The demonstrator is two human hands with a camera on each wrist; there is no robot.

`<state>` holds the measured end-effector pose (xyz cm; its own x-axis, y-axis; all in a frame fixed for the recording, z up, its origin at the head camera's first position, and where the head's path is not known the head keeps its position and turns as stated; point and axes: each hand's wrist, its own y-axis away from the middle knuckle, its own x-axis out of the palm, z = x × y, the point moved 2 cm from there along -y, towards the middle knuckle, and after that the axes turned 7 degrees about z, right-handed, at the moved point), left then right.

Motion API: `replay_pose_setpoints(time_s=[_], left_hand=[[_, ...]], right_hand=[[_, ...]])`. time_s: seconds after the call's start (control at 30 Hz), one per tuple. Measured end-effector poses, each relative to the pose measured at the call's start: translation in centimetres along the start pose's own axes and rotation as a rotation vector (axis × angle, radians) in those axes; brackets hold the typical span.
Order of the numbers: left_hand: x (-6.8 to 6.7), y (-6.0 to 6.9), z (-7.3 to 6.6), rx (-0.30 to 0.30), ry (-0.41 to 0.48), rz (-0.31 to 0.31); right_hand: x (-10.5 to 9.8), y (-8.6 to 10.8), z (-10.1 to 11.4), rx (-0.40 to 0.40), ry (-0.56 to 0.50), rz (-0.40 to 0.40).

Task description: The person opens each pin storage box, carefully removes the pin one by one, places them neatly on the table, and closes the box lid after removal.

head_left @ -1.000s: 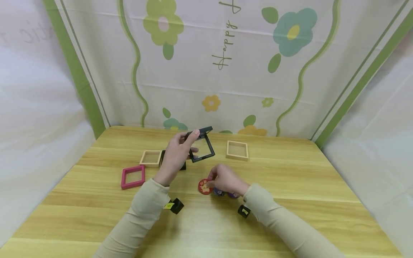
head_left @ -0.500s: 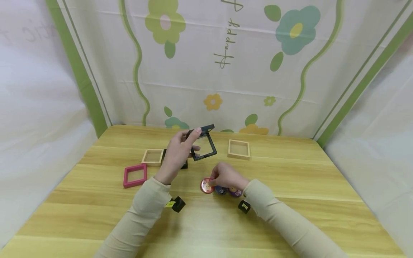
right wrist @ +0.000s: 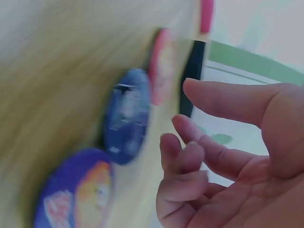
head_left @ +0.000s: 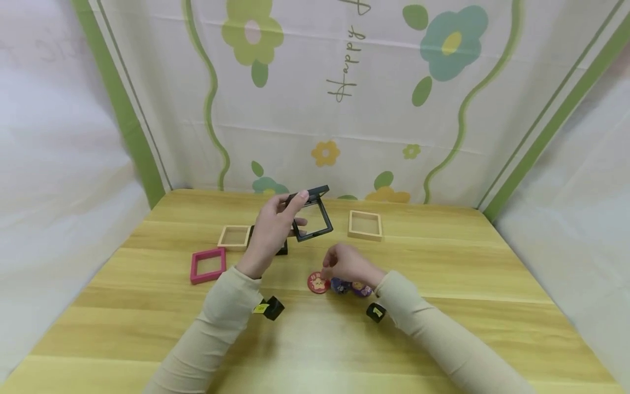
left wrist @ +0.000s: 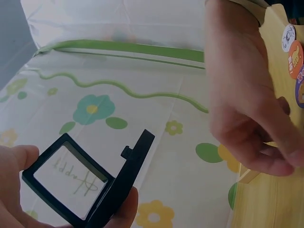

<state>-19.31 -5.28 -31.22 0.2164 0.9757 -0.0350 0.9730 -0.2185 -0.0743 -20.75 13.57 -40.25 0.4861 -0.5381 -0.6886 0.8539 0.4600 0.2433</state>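
Observation:
In the head view my left hand (head_left: 269, 231) grips a black square display frame (head_left: 315, 236) by its hinge side, thumb on top. The frame stands unfolded in the air, its two halves angled apart, with a see-through window (left wrist: 71, 178). My right hand (head_left: 350, 264) hovers just above three round badges lying in a row on the table. They are a red badge (head_left: 318, 283) with a star-shaped figure, a blue badge (head_left: 339, 285) and a purple badge (head_left: 361, 289). In the right wrist view the thumb and fingers are apart and hold nothing.
A light wooden frame (head_left: 365, 236) lies at the back right. Left of it are another wooden frame (head_left: 234, 246), a pink frame (head_left: 208, 277) and a black frame (head_left: 283, 250) partly hidden by my left hand. A printed cloth (head_left: 295, 109) hangs behind the table.
The fingers of my right hand, which were on the red badge, have let go and risen slightly. The red badge now lies flat. My left hand still holds the black frame.

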Motion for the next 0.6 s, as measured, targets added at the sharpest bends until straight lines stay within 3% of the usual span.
replay_pose_setpoints(time_s=[0.4, 0.6], left_hand=[[-0.3, 0.2, 0.2, 0.004, -0.002, -0.003], [-0.1, 0.0, 0.2, 0.02, -0.001, 0.009]], right_hand=[[-2.1, 5.2, 0.8, -0.14, -0.015, -0.158], [-3.2, 6.9, 0.4, -0.176, 0.028, -0.16]])
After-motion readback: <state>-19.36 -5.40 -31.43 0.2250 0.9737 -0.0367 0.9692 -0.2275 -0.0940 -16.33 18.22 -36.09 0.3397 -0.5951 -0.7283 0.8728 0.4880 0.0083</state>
